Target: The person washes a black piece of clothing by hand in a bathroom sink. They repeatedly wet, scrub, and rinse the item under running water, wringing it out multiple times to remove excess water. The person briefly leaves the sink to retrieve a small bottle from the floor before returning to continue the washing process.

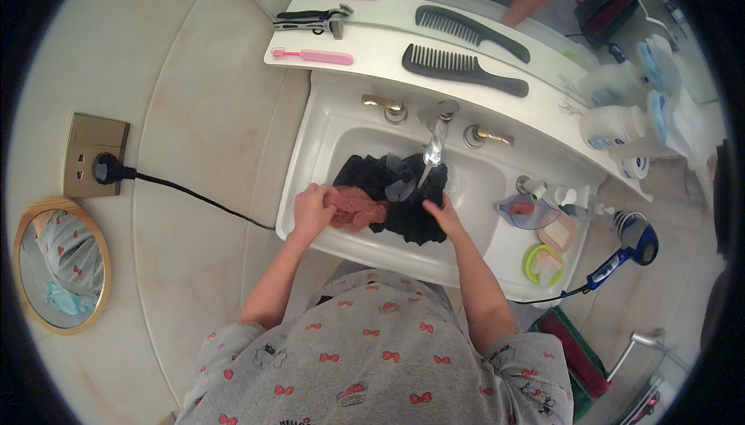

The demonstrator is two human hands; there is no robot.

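Observation:
In the white washbasin, a soaked black cloth lies under the chrome faucet, and a thin stream of water falls on it. My left hand grips the edge of a reddish-pink lace-like cloth, which rests over the black cloth's left side. At the black cloth's right edge is my right hand, thumb and fingers around its margin; how firmly they close is hard to see. Gold-toned handles flank the faucet.
A white shelf above the basin bears a black comb, a razor, a pink-handled tool and a white bottle. Soap dishes sit on the basin's right side, near a blue hair dryer. A black plug is in the wall socket.

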